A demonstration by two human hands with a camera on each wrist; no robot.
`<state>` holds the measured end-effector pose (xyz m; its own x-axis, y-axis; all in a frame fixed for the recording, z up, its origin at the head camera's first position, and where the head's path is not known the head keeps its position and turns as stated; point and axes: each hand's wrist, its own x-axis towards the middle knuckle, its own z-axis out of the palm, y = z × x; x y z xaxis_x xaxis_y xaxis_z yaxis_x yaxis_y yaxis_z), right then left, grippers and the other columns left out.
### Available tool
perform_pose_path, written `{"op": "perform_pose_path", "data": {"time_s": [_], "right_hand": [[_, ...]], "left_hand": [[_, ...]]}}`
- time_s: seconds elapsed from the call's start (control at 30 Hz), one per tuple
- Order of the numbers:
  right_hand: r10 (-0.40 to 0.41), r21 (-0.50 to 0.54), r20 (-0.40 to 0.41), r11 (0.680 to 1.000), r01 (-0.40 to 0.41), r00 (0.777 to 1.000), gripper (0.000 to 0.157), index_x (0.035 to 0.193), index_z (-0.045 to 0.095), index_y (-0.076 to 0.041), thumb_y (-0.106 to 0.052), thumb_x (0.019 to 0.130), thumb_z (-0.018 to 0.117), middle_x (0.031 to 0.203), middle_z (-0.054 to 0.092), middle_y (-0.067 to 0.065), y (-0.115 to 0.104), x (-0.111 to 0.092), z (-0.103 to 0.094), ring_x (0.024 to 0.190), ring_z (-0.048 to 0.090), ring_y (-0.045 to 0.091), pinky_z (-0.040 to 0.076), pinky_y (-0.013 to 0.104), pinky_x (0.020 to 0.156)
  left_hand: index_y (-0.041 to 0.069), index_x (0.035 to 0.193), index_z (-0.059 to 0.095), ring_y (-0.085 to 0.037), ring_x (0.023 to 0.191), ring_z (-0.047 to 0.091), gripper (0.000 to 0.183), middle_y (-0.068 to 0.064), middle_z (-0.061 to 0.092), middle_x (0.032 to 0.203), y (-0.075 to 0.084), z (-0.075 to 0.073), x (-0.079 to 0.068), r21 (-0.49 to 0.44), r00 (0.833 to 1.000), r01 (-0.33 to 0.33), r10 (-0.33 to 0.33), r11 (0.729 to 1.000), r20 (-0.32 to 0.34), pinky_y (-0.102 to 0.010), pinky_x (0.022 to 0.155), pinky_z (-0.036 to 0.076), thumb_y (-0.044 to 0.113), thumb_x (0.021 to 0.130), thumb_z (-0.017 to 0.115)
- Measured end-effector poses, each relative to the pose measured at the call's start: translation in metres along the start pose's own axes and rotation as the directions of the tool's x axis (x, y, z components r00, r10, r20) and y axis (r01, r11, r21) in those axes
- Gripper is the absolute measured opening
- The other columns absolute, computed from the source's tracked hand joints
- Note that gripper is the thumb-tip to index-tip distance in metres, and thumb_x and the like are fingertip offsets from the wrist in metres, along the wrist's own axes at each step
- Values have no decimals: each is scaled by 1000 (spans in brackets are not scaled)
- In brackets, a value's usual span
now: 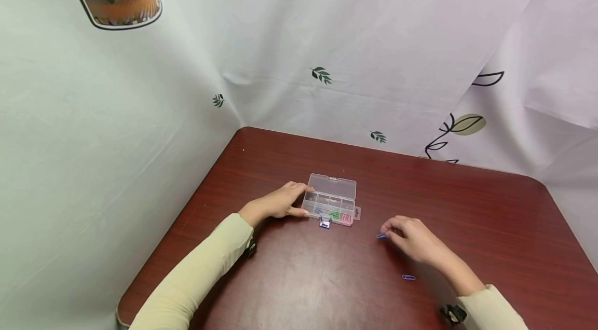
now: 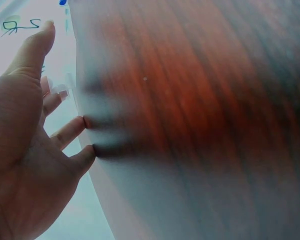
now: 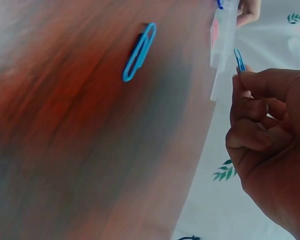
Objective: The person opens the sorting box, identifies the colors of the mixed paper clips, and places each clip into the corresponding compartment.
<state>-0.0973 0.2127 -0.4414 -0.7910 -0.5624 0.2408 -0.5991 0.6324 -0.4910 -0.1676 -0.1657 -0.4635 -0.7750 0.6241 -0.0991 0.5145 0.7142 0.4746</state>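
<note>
A clear plastic compartment box (image 1: 332,201) lies with its lid raised on the table. Blue paper clips (image 1: 318,210), green paper clips (image 1: 334,214) and pink paper clips (image 1: 347,218) sit in separate front compartments. My left hand (image 1: 282,201) rests at the box's left side, thumb and fingers spread and touching its edge. To the right of the box, my right hand (image 1: 411,239) pinches a blue paper clip (image 3: 239,59) between thumb and index finger. Another blue paper clip (image 1: 408,277) lies on the table, nearer to me than the right hand.
The dark red wooden table (image 1: 289,278) has rounded corners. White printed curtains (image 1: 374,50) hang behind it and along its left side. A blue latch (image 1: 324,223) sticks out from the front of the box.
</note>
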Motion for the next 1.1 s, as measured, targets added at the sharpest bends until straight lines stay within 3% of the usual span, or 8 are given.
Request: {"op": "perform_pose_path", "data": {"time_s": [1.1], "right_hand": [[91,39,7,995,-91,996,13,88,72,-10,2,86,67,81,61,-8,-24,53,14,73,52,7,46,25,65]], "left_hand": [[13,148,44,-27,141,38,65,-6,49,149,4,-3,-1,-15,1000,23,-23,1000,16,-42,115,36,38,94,72]]}}
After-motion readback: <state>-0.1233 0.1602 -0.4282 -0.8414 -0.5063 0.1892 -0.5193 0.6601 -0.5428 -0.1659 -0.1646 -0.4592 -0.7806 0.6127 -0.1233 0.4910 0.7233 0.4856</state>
